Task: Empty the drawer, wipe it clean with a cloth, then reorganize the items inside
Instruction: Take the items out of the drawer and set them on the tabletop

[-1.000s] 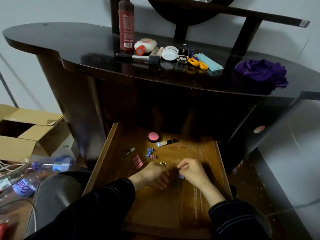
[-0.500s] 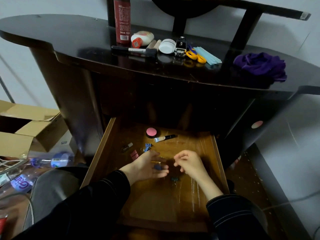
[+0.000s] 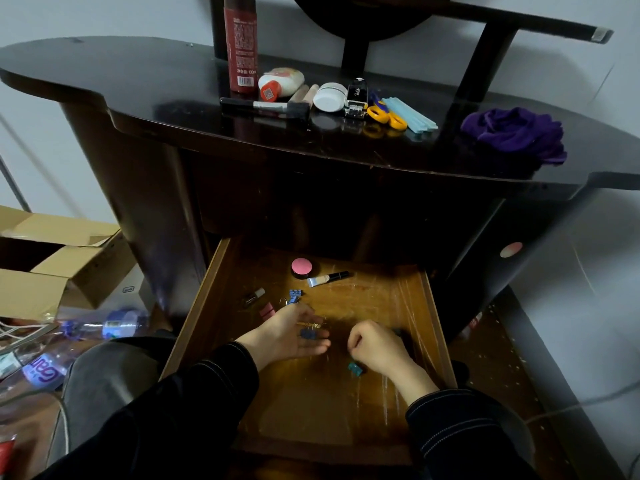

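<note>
The wooden drawer (image 3: 221, 289) stands pulled open below the dark dressing table (image 3: 138, 109). My left hand (image 3: 291, 336) lies palm up over the drawer's middle, with blue binder clips (image 3: 308, 333) resting on its straight fingers. My right hand (image 3: 375, 348) is just to the right, fingers curled; whether they pinch anything is hidden. A teal clip (image 3: 355, 368) lies on the drawer floor beside that wrist. More blue clips (image 3: 293, 296), a pink compact (image 3: 301, 266), a small tube (image 3: 325, 278), a tiny bottle (image 3: 255, 295) and a pink eraser-like piece (image 3: 267, 310) lie further back. A purple cloth (image 3: 516, 133) sits on the tabletop at the right.
On the tabletop stand a red bottle (image 3: 241, 46), a brush (image 3: 266, 107), a white jar (image 3: 330, 97), a stapler (image 3: 356, 97), yellow scissors (image 3: 388, 116) and pale blue sticks (image 3: 412, 117). An open cardboard box (image 3: 59, 258) and plastic bottles (image 3: 114, 322) lie on the floor at the left.
My left hand has turned palm up and now carries blue clips. My right hand has drawn back from it and curled, slightly nearer to me.
</note>
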### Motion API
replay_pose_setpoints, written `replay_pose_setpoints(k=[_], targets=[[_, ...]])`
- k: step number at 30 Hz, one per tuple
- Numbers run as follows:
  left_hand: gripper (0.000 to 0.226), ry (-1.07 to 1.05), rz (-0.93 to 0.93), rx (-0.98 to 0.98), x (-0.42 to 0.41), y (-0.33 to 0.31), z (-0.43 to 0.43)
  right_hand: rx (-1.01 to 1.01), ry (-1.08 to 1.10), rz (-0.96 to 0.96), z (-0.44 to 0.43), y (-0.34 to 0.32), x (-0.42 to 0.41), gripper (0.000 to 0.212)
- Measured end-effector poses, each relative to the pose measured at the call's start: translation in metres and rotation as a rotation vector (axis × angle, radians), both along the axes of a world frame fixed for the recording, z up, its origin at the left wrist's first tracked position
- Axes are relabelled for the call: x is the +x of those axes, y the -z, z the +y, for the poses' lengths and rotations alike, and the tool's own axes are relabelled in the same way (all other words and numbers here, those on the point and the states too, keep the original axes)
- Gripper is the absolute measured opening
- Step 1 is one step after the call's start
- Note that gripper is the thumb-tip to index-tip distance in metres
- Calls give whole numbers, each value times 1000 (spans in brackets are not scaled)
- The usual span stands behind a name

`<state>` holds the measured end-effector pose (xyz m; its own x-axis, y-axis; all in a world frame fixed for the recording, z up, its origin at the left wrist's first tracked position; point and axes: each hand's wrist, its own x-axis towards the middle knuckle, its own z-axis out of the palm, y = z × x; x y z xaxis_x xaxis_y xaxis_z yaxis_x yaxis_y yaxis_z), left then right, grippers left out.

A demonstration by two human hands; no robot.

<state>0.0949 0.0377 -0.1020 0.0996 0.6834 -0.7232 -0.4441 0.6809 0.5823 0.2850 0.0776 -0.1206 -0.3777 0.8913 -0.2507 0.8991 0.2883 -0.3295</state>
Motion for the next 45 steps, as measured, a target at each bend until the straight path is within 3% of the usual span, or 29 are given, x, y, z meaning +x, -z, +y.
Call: replay_pose_setpoints(k=[4,6,8,10,14,18,24,28,33,38,41,45], targets=[[35,-1,-1,-19,0,1,0,-82,199,316,3,-9,0,12],[35,-11,-1,-19,-1,1,1,-86,220,373,2,-12,0,8],[33,-24,5,-21,-1,1,2,-80,142,207,0,-11,1,8],[33,-27,10,-21,-1,3,1,-124,52,30,-4,-9,1,24],[32,-5,12,-12,-2,3,1,-196,-132,-168,-8,-4,2,33],[29,10,21,-6,-2,2,-1,-248,-177,-184,-11,-3,2,26],[30,28,28,-2,-2,3,-1,-244,-196,-252,-19,-10,0,34],[31,31,27,3,-2,4,-1,-322,-191,-230,-23,-5,1,22],[32,35,51,3,-2,6,-1,-276,-68,-80,-13,-6,3,12],[33,63,43,-19,0,8,-2,-242,50,55,-8,-6,5,18],[34,68,27,-31,1,10,-2,-236,158,302,-6,-10,3,16],[37,67,-77,-94,6,12,-4,-388,225,756,-7,-25,-8,11]])
